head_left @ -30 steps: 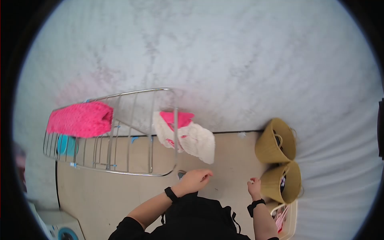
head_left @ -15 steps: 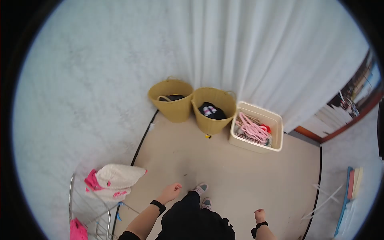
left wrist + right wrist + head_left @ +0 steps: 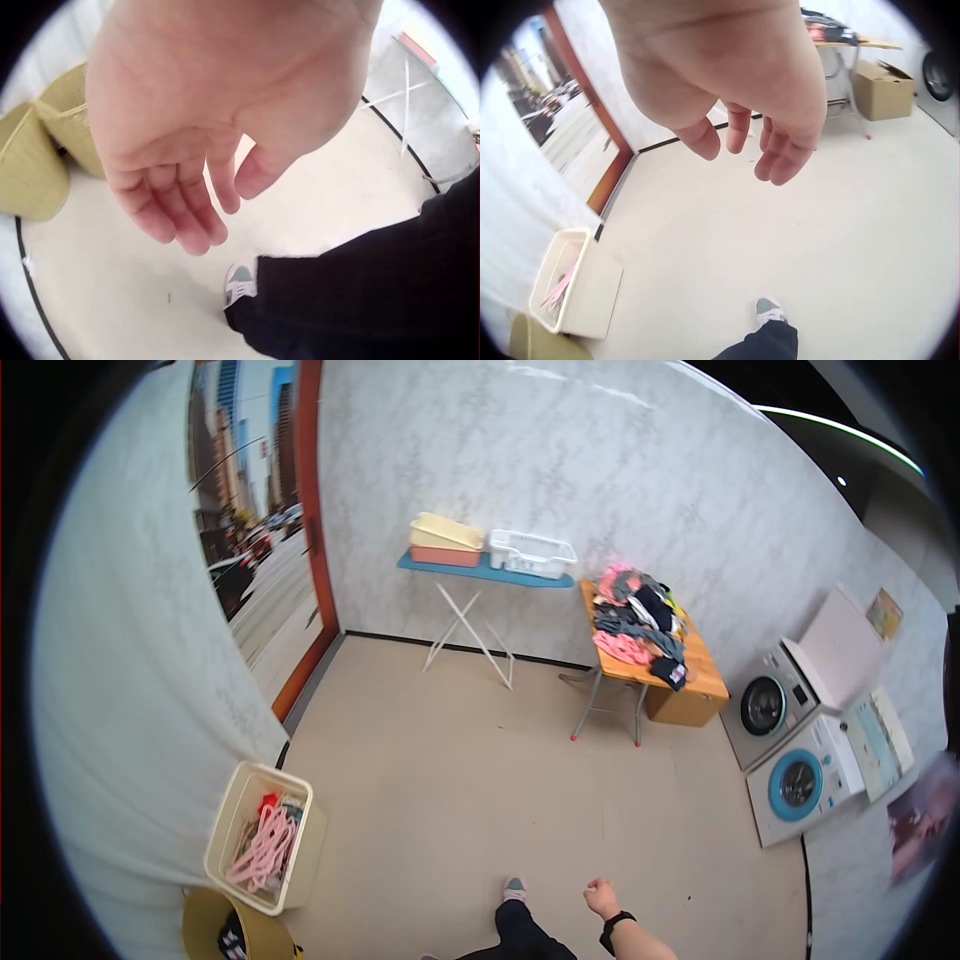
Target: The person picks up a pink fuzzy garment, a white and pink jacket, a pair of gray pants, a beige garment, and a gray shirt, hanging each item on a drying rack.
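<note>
My right hand hangs over the floor in the head view, holding nothing; its wrist wears a black band. In the right wrist view the same hand has loosely curled fingers with air between them. The left hand shows only in the left wrist view, fingers loosely bent and bare of any object, above the floor beside a dark trouser leg. Ahead stands a wooden table bearing a heap of clothes. A blue ironing board carries stacked yellow and pink baskets and a white basket.
At the lower left stand a cream bin of pink hangers and a woven basket. Two washing machines line the right wall. A cardboard box sits under the table. Beige floor stretches between them.
The view has swung right, from the drying rack and woven baskets to the ironing board, table and washing machines. The left hand has left the head view. Both hands stay without any object.
</note>
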Available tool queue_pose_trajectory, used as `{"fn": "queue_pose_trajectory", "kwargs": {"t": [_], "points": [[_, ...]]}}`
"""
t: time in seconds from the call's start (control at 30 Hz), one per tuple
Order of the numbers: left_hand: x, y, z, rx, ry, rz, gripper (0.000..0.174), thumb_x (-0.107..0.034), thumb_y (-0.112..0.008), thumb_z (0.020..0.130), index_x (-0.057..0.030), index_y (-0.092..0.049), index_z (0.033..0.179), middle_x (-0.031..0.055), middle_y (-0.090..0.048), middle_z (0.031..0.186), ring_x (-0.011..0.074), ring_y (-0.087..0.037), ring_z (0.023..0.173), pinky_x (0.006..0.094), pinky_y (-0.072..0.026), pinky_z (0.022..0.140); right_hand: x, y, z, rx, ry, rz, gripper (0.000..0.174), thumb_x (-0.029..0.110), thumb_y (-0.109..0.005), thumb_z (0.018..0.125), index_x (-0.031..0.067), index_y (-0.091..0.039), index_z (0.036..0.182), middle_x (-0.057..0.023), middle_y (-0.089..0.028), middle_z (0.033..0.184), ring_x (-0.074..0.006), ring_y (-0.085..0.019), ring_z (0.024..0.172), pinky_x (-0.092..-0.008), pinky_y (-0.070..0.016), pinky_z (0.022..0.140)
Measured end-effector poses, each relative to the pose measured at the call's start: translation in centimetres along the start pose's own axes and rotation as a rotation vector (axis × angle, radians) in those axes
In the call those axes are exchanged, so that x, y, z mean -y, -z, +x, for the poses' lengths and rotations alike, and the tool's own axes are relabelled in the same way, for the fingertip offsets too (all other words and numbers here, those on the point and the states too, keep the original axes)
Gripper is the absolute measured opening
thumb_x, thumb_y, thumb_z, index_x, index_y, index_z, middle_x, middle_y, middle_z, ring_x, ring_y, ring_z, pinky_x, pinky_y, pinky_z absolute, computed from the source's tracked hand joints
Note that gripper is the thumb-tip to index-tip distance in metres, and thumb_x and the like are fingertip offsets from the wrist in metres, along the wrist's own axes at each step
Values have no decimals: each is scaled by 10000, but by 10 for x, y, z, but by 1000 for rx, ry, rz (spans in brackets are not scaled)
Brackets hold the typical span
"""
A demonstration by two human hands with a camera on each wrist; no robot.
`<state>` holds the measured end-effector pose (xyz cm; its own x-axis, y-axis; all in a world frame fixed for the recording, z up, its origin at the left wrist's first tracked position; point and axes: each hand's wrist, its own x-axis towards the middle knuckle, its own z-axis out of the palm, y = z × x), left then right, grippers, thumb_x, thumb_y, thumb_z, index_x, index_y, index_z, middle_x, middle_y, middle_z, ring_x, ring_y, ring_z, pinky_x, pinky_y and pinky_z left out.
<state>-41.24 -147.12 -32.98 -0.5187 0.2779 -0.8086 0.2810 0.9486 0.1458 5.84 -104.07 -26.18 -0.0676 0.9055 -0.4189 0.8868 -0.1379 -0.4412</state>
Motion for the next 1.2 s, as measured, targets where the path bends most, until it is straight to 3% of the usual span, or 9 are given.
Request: {"fn": "queue_pose_trajectory", "kwargs": {"t": [0.07, 0.23, 0.3, 0.43, 0.6, 0.7, 0.8, 0.97, 1.2], "points": [[-44, 13, 91, -145, -143, -54, 296, -265, -500, 898, -20, -642, 813, 102, -673, 680, 193, -662, 631, 360, -519, 598, -45, 5, -6, -37, -191, 23, 311, 187, -627, 743, 44, -632, 1019, -250, -584, 1124, -380, -538, 1109, -420, -448, 978], [-289, 98, 97, -170, -480, -351, 249, -196, -523, 893, 2, -640, 990, 127, -676, 794, 219, -662, 703, 350, -527, 653, -181, -16, 20, -17, -481, 86, 303, 170, -646, 736, -1, -629, 985, -177, -673, 802, -310, -667, 800, -387, -549, 743], [-373, 104, 81, -76, -503, -414, 213, -148, -529, 890, -2, -635, 1002, 102, -674, 817, 182, -648, 703, 316, -528, 648, -203, -11, 35, 158, -443, 45, 401, 273, -535, 855, 15, -649, 1141, -249, -654, 1086, -329, -613, 1109, -419, -494, 930], [-488, 81, 75, 30, -570, -360, 216, -141, -535, 885, -12, -626, 1032, 96, -671, 849, 172, -639, 702, 306, -527, 650, -205, 34, 77, 234, -530, 114, 386, 278, -544, 846, -10, -667, 1071, -250, -647, 1097, -367, -607, 1094, -442, -497, 912], [-564, 79, 100, 76, -596, -257, 207, -146, -535, 881, -20, -629, 1016, 89, -663, 832, 174, -639, 707, 308, -522, 646, -204, 49, 170, -33, -372, 245, 374, 196, -574, 819, -7, -629, 1128, -221, -664, 1067, -370, -617, 1052, -431, -490, 900], [-581, 89, 138, 103, -456, -298, 201, -165, -539, 879, -30, -631, 996, 87, -661, 824, 171, -639, 699, 307, -513, 623, -170, 59, 232, -99, -563, 303, 307, 150, -655, 746, -6, -622, 1008, -184, -684, 887, -269, -678, 856, -362, -551, 732], [-600, 103, 196, 180, -185, -161, 215, -200, -536, 878, -40, -631, 986, 94, -670, 836, 173, -642, 682, 311, -497, 580, -135, 78, 300, -85, -628, 379, 317, 170, -668, 714, 1, -645, 981, -225, -662, 1019, -358, -621, 1015, -404, -497, 901], [-683, 149, 258, 294, -59, -33, 288, -212, -516, 879, -40, -623, 1083, 98, -691, 890, 188, -659, 704, 334, -496, 578, -58, 140, 392, -108, -612, 319, 359, 156, -661, 742, -3, -620, 1061, -193, -666, 981, -326, -634, 950, -392, -507, 844], [-931, 212, 316, 128, -565, -86, 255, -219, -531, 876, -37, -651, 1007, 90, -688, 837, 198, -659, 753, 332, -516, 670, 76, 244, 548, -430, -244, 398, 305, 122, -625, 803, 5, -570, 1079, -124, -637, 887, -240, -633, 779, -354, -517, 723]]}}
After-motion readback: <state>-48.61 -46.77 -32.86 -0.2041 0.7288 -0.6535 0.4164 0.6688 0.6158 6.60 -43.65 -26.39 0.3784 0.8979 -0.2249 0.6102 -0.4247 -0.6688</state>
